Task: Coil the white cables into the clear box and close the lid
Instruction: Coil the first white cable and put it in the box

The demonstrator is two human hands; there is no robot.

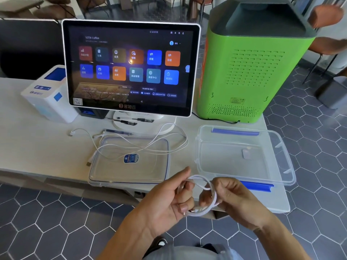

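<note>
White cable (201, 182) — round coil, pinched between left hand (169, 201), right hand (234, 196).

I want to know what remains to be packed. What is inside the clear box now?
The clear box holds no cable; only a pale label shows through its bottom. One coiled white cable is in both hands, loose white cables lie across the lid.

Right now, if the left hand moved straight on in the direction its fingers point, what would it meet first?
The left hand, gripping the coiled white cable, points up and right toward the table. It would probably first meet the near rim of the clear plastic box with blue clips, though depth is unclear.
</note>
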